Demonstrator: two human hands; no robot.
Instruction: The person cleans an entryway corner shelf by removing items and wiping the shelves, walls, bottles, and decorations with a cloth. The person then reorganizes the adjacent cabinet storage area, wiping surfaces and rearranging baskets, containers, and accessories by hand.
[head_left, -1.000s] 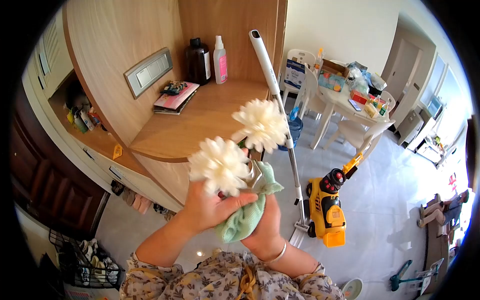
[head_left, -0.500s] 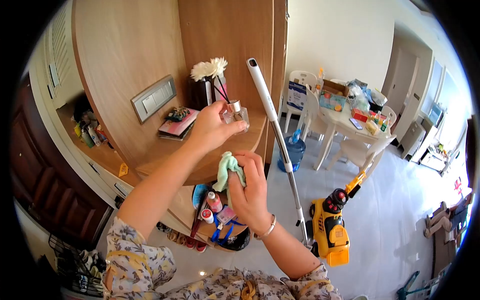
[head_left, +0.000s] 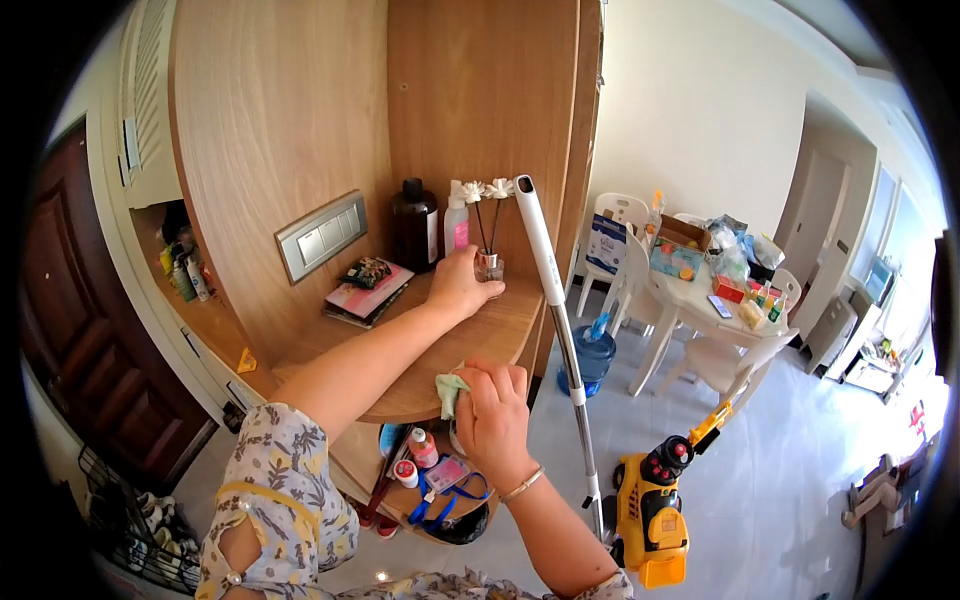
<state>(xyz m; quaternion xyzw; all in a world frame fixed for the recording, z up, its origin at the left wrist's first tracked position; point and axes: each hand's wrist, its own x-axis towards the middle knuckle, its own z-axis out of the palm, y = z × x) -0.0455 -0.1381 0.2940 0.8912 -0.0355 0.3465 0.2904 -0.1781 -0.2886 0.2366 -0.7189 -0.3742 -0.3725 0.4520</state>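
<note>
My left hand (head_left: 463,287) is closed around a small glass reed diffuser (head_left: 490,268), on the right side of the wooden shelf (head_left: 420,355). White flowers on dark sticks rise from its neck. Behind it stand a large dark bottle (head_left: 413,228) and a white and pink bottle (head_left: 456,222). A pale green cloth (head_left: 450,392) is bunched in my right hand (head_left: 492,418), whose fingers are curled over it at the shelf's front edge. To the left on the shelf lies a stack of booklets (head_left: 368,293) with a small dark packet on top.
A white pole (head_left: 548,260) leans just right of the shelf. The lower shelf holds a pink bottle (head_left: 423,447) and a blue lanyard (head_left: 440,505). A yellow toy excavator (head_left: 655,520), a water jug (head_left: 590,355) and a cluttered white table (head_left: 690,305) stand to the right.
My left hand has carried the reed diffuser away from me, to the back right of the shelf. My right hand stays on the cloth, slightly lower. The view has shifted.
</note>
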